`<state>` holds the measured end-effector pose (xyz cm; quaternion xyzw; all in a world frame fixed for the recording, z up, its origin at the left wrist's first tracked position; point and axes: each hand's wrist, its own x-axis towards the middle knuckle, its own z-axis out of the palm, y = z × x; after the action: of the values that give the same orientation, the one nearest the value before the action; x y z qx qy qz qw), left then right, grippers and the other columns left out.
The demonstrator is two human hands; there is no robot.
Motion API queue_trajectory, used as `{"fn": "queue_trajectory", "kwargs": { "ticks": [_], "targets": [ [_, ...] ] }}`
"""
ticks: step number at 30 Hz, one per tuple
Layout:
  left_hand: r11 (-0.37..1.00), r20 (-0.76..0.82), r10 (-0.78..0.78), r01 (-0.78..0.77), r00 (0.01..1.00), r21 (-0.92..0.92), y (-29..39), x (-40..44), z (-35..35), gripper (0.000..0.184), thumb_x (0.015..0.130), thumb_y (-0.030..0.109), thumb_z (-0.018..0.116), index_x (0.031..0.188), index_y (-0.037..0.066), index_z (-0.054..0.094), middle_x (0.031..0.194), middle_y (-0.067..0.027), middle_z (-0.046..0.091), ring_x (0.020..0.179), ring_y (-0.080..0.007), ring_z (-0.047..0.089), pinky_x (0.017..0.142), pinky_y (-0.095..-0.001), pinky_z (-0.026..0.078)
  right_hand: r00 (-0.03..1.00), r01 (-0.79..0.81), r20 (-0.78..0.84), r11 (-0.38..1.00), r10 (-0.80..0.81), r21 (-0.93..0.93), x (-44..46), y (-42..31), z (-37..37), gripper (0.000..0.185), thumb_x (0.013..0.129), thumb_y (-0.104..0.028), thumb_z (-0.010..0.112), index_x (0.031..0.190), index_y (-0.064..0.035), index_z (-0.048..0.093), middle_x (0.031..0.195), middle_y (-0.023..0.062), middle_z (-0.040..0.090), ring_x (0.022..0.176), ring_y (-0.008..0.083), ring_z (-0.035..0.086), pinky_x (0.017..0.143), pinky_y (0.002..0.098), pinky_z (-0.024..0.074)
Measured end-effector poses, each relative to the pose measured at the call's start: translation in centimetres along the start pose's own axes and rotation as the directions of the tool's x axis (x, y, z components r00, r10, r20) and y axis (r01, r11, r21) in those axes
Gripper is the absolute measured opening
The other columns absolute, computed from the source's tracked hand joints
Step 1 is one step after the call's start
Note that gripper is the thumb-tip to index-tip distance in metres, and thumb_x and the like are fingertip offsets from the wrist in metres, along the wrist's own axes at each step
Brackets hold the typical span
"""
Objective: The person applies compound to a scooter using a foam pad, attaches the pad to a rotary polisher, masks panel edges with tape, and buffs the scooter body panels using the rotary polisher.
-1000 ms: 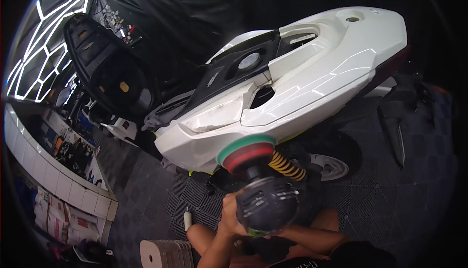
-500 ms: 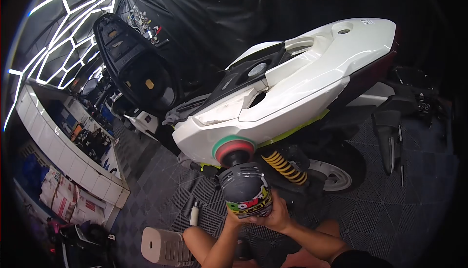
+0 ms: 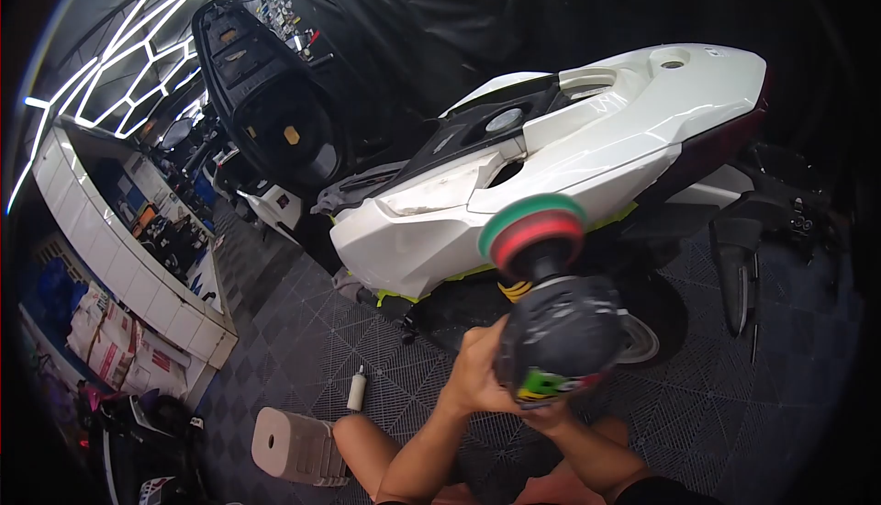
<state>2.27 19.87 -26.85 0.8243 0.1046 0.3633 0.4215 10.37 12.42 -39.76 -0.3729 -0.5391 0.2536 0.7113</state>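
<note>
A dark handheld polisher (image 3: 564, 326) with colourful stickers is held in both my hands. Its round green-and-red pad (image 3: 541, 232) overlaps the lower edge of the scooter's white side panel (image 3: 427, 243); whether it presses on the panel I cannot tell. My left hand (image 3: 482, 367) is wrapped round the polisher's left side. Under the tool, my right hand (image 3: 549, 415) grips its lower end, with most of its fingers hidden. The polisher's body hides part of the rear wheel (image 3: 641, 340) and the yellow shock spring (image 3: 514, 291).
The scooter's black seat (image 3: 275, 110) is raised at the left. A white bottle (image 3: 357, 389) stands on the dark tiled floor beside a beige plastic stool (image 3: 298, 445). Another motorbike (image 3: 151, 450) is at lower left, below a white tiled counter (image 3: 138, 257). Black sheeting (image 3: 551, 9) hangs behind.
Both hands have carried the polisher to the right along the white panel. The spring, visible before, is now mostly covered. My left hand shows more on the tool's left side.
</note>
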Motion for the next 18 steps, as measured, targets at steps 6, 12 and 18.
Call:
{"fn": "queue_trajectory", "kwargs": {
  "ticks": [6,12,18],
  "targets": [
    [0.836,-0.124,-0.230,0.131,0.965,-0.533,-8.5,-6.4,-1.3,0.101,0.044,0.041,0.094,0.121,-0.004,0.047,0.114,-0.0152,0.061,0.101,-0.0222,0.062,0.089,-0.0351,0.049,0.991,0.018,-0.135,0.999,-0.024,-0.044,2.6,-3.3,1.2,0.089,0.067,-0.039,0.084,0.130,0.0031,0.039,0.113,0.0174,0.061,0.100,0.0266,0.064,0.084,0.0354,0.0524],
    [0.978,0.110,0.201,-0.206,0.973,0.035,-1.1,0.3,-0.3,0.099,0.045,0.053,0.090,0.116,-0.006,0.052,0.111,-0.0153,0.062,0.094,-0.0237,0.064,0.079,-0.0350,0.051,0.979,-0.085,-0.158,0.959,0.131,0.271,1.0,-2.9,0.3,0.084,0.068,-0.037,0.083,0.128,0.0030,0.041,0.115,0.0166,0.061,0.101,0.0248,0.064,0.084,0.0341,0.0533],
    [0.991,-0.134,0.080,-0.094,0.988,-0.098,-5.8,-3.8,-0.4,0.099,0.045,0.054,0.089,0.115,-0.005,0.053,0.108,-0.0143,0.063,0.088,-0.0241,0.064,0.077,-0.0352,0.050,0.986,0.037,-0.155,0.983,-0.065,-0.179,2.6,-6.2,0.5,0.089,0.066,-0.040,0.084,0.127,0.0067,0.038,0.115,0.0196,0.060,0.100,0.0273,0.064,0.084,0.0365,0.0535]
  ]
}}
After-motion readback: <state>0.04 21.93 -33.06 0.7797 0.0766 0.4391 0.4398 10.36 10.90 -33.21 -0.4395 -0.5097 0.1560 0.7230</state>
